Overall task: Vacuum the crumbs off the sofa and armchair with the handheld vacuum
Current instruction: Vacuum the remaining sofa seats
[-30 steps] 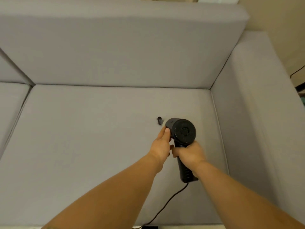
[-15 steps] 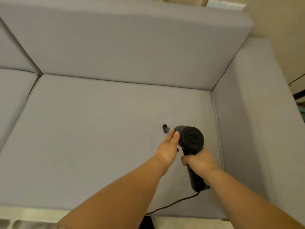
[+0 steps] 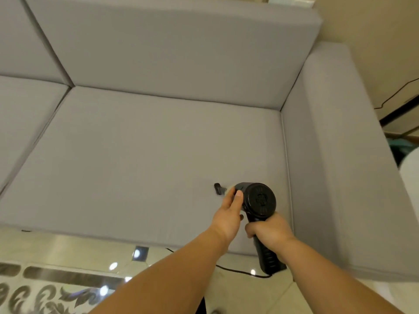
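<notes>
Right hand [image 3: 269,232] grips handheld vacuum [image 3: 258,201] handle; left hand [image 3: 227,214] holds its body, nozzle on sofa seat cushion [image 3: 136,159].

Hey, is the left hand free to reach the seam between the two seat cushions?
Probably not right away: the left hand is steadying the handheld vacuum. Once released, bare cushion leads to the seam.

Nozzle [image 3: 218,188] mostly hidden behind left hand [image 3: 227,215]; tip contact with seat cushion [image 3: 140,159] unclear. Vacuum [image 3: 260,201] handle middle covered by right hand [image 3: 269,231]. Cord [image 3: 238,271] start hidden behind left forearm. Crumbs too small to tell. Sofa [image 3: 172,53] cut by left edge. White object [image 3: 411,168] at right edge blurred, unidentifiable.
</notes>
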### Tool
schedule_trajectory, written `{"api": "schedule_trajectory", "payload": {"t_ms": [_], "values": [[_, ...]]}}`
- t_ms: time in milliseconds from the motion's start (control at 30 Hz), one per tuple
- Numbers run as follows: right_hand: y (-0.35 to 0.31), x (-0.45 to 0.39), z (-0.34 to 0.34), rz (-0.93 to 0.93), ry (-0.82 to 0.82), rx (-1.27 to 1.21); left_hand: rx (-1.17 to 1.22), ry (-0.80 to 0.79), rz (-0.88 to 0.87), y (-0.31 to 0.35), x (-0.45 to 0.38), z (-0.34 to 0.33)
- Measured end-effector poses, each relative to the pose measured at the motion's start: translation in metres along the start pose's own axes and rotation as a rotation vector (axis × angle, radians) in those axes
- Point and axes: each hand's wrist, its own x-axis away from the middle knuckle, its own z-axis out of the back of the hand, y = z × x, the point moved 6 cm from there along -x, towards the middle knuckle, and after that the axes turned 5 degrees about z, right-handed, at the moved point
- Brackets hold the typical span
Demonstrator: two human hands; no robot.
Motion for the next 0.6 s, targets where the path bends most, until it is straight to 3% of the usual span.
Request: {"api": "schedule_trajectory", "payload": {"t_ms": [300,600], "values": [[0.037,0.042,-0.008,0.061,0.043,0.010,0.037,0.021,0.009,-0.041,0.037,-0.010],[0.049,0.029,-0.029,0.026,0.037,-0.009,0.012,0.037,0.053,-0.050,0.031,0.006]]}}
